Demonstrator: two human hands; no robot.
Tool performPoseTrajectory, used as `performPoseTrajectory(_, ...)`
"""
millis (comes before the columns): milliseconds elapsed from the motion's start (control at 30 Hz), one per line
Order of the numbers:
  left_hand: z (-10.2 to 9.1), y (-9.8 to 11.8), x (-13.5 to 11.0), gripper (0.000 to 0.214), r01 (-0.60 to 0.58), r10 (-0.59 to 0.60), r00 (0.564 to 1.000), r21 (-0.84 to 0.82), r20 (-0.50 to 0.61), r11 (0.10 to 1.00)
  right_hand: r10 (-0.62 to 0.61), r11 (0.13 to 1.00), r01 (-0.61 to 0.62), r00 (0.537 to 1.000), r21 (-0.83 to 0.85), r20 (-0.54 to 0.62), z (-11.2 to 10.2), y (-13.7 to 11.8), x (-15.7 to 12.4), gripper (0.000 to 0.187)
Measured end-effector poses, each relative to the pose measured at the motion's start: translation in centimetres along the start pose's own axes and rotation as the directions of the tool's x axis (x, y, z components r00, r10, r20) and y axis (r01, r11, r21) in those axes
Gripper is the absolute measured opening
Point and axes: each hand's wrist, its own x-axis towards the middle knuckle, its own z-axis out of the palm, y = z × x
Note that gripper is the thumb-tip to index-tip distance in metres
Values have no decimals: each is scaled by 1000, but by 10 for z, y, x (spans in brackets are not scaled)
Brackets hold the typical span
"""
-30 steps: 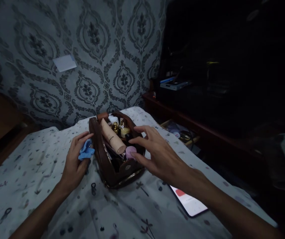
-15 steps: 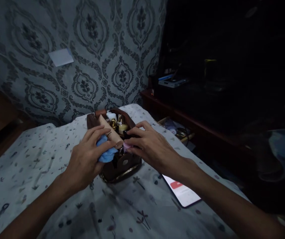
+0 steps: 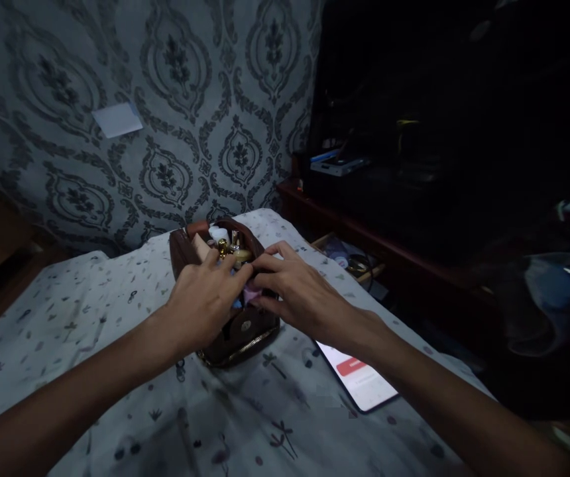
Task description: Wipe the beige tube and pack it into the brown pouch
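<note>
An open brown pouch [image 3: 245, 331] stands on a patterned bedsheet [image 3: 116, 344], packed with small bottles and tubes [image 3: 220, 238]. My left hand [image 3: 205, 301] reaches into the pouch from the left with its fingers curled down inside; the blue cloth it carried is almost hidden beneath it. My right hand [image 3: 295, 295] comes in from the right, fingertips pinched at a small pink item [image 3: 250, 293] in the pouch's opening. Both hands meet over the middle of the pouch.
A lit phone [image 3: 359, 381] lies screen-up on the sheet under my right forearm. A dark wooden shelf [image 3: 344, 218] with a tray of small items runs along the bed's right side. Patterned wallpaper with a white switch plate [image 3: 116, 119] is behind.
My left hand has moved from beside the pouch into its opening, taking the blue cloth with it. My right hand has dropped from hovering above onto the pouch's contents.
</note>
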Motion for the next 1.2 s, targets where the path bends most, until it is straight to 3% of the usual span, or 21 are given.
performPoseTrajectory(167,3,-3,-5,48,13,-14,1000,-47,-25,999,-17,1000,17,1000,1,-3,-1,2,-1,5)
performPoseTrajectory(567,-7,-7,-4,50,46,-39,997,-103,69,994,64,996,-66,997,-57,-30,9,3,2,12)
performPoseTrajectory(667,-4,-9,-8,47,39,-38,999,-149,11,988,72,994,-75,997,-78,-38,9,0,0,13)
performPoseTrajectory(767,4,-16,-16,40,34,-77,986,-274,-149,961,80,993,-83,996,-88,-42,8,-4,-2,11)
performPoseTrajectory(833,12,-22,-23,32,14,-146,947,-418,-287,908,79,995,-84,994,-62,-77,8,-5,-5,14)
performPoseTrajectory(900,22,-29,-31,27,0,-272,876,-564,-398,826,88,996,-92,985,-18,-145,11,-4,-8,32)
performPoseTrajectory(967,34,-34,-38,28,16,-425,793,-682,-437,731,132,991,-128,970,33,-206,16,2,-10,56)
performPoseTrajectory(1067,54,-39,-43,40,71,-611,705,-822,-360,565,249,965,-220,941,146,-228,26,16,-6,86)
performPoseTrajectory(1200,76,-40,-40,57,135,-753,634,-933,-178,333,454,849,-365,874,382,-173,37,33,15,88)
